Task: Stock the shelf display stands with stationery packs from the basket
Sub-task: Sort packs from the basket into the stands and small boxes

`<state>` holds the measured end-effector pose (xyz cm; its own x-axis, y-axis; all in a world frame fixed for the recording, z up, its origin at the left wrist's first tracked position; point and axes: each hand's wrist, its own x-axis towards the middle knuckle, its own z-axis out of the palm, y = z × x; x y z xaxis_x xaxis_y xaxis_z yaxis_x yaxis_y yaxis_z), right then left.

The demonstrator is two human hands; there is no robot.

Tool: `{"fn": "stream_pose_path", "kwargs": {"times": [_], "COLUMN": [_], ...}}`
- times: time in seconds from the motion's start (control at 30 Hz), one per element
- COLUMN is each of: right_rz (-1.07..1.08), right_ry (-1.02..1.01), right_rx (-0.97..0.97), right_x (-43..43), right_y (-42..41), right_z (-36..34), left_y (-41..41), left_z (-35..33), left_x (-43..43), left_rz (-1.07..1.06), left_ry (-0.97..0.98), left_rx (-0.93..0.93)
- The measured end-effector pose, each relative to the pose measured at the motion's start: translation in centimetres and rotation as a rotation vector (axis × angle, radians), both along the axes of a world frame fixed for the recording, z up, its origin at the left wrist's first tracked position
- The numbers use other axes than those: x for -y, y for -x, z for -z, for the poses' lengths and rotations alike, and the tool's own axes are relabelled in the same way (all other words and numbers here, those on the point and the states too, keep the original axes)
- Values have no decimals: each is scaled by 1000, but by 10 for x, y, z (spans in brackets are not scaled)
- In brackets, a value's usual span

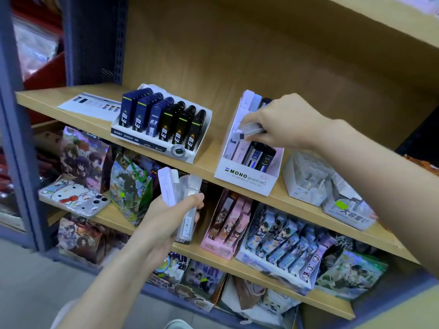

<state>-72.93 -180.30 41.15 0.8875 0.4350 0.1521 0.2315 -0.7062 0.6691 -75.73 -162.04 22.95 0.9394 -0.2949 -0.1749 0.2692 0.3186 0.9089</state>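
Observation:
My right hand [282,122] pinches a clear lead pack [249,129] over the white MONO display stand [247,176] on the upper wooden shelf. The stand holds pale and black lead packs [259,155] in rows. My left hand [166,219] grips a small bunch of packs below the shelf edge: a lilac one [166,186] and clear ones [187,210]. A second stand [164,124], left of the MONO stand, is full of dark blue and black packs. No basket is in view.
A printed card [92,105] lies flat at the shelf's left end. White boxes [308,176] sit right of the MONO stand. Lower shelves [237,257] carry cartoon-printed bags and card packs. A blue metal upright [16,129] frames the left side.

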Motion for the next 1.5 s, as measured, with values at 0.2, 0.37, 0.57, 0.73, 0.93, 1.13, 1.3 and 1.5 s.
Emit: {"fn": "stream_pose_path", "kwargs": {"times": [0.2, 0.37, 0.57, 0.73, 0.93, 1.13, 1.3, 1.5], "right_rz": [-19, -15, -4, 15, 101, 179, 140, 183], "right_ry": [-333, -663, -775, -872, -1218, -1512, -1001, -688], "right_rx": [-191, -406, -429, -415, -427, -43, 180, 194], "right_x": [-18, -29, -27, -23, -17, -13, 1, -1], "right_y": [7, 35, 53, 62, 72, 59, 27, -1], "right_z": [-1, 26, 39, 40, 38, 36, 31, 23], "left_y": [-15, -10, 0, 6, 6, 1, -4, -6], "left_z": [-28, -45, -41, -43, -44, -40, -29, -23], "left_x": [2, 3, -1, -1, -5, -7, -11, -13], "left_rz": [-109, -165, -150, -167, -308, -299, -280, -246], "left_ry": [102, 62, -35, -90, 2, 21, 24, 5], "left_rx": [117, 307, 338, 411, 360, 284, 228, 210]}}
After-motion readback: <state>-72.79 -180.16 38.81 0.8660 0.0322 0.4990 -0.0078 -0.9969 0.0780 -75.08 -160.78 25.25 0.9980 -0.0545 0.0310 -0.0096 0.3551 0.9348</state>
